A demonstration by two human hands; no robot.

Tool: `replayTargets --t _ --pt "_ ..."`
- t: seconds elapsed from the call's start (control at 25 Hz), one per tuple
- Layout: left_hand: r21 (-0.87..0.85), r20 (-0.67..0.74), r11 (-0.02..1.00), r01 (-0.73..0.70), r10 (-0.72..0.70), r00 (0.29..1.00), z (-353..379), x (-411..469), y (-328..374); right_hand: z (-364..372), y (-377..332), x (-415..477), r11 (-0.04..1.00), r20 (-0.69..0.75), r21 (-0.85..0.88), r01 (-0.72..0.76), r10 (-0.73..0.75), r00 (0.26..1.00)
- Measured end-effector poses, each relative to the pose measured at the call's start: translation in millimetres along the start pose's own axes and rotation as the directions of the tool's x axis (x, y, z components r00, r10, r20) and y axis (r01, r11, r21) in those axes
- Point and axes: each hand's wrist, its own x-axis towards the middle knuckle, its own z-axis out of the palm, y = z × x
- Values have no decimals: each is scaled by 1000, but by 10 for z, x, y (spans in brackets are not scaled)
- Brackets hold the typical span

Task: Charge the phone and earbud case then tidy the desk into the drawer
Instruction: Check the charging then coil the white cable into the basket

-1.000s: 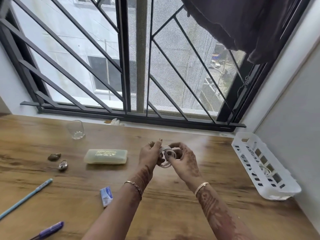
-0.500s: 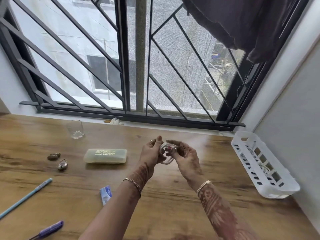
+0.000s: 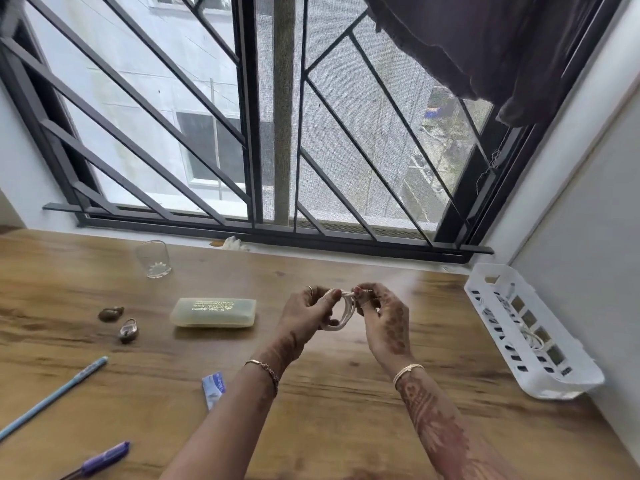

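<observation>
A coiled white charging cable (image 3: 341,315) hangs in the air above the middle of the wooden desk (image 3: 346,427), held between both hands. My left hand (image 3: 304,315) grips the coil's left side. My right hand (image 3: 384,320) pinches the cable's end at the top of the coil. No phone or earbud case shows in this view.
A white slotted basket (image 3: 540,368) with another cable inside lies at the right by the wall. A pale green case (image 3: 213,312), a glass (image 3: 153,259), two small brown objects (image 3: 119,322), a blue wrapper (image 3: 213,388), a light blue pencil (image 3: 52,396) and a purple pen (image 3: 100,460) lie on the left.
Both hands have kept working the cable coil and have risen slightly. My right fingers moved from the coil's side to its top end.
</observation>
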Motion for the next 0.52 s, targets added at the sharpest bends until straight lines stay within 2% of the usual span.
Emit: replayTargets --t 0.08,0.16,0.28,0.36,0.4,0.52 --pt "22 28 1000 1 -2 1000 4 -8 2 -4 13 14 1000 -11 16 -24 24 1000" --pt "-20 48 999 27 -26 998 15 -21 17 2 -2 37 973 7 172 -153 155 988" --pt "-150 85 984 99 -87 993 21 -28 -7 8 -38 72 771 131 482 -416 406 904" --pt "-207 106 968 145 -125 987 24 -38 -38 10 -28 65 689 168 564 -455 444 880" --pt "-228 116 960 161 -138 984 37 -42 -49 18 -7 56 698 157 557 -450 444 882" --pt "-265 122 945 193 -166 979 92 -55 -46 63 74 27 809 70 430 -402 413 908"
